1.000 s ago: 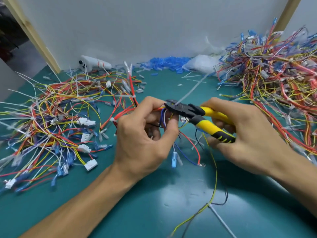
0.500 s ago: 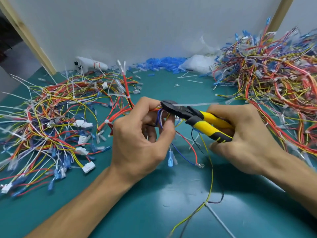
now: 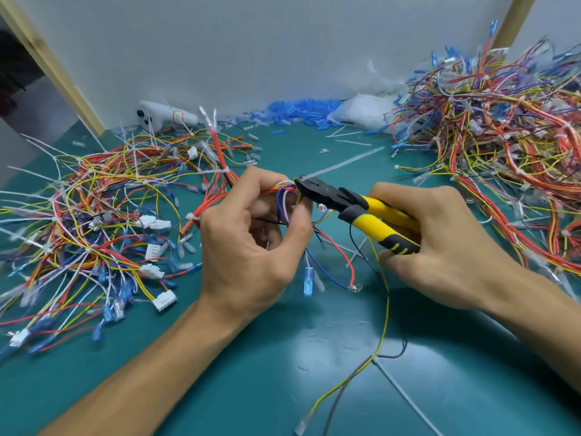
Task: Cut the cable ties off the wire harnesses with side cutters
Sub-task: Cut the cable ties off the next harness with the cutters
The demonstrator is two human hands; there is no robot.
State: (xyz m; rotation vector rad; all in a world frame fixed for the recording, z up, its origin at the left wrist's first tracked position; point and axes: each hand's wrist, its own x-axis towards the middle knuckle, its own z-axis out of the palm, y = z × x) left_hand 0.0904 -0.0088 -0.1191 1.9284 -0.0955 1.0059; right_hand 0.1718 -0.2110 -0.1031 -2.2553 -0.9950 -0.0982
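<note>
The cable tie sits at your left fingertips, its white tail pointing away past the side cutters, whose tip is at the tie head. Your left hand pinches the harness between thumb and forefinger, so the tie stands clear of the wires. Your right hand wraps the yellow handles, nearly squeezed together. Finished harnesses lie beyond your left knuckles.

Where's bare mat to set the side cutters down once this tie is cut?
Bare green mat lies near, between the forearms, crossed only by a yellow-grey lead. A smaller patch sits beyond the hands, with stray tie scraps. The left wire pile and right wire pile are crowded.
</note>
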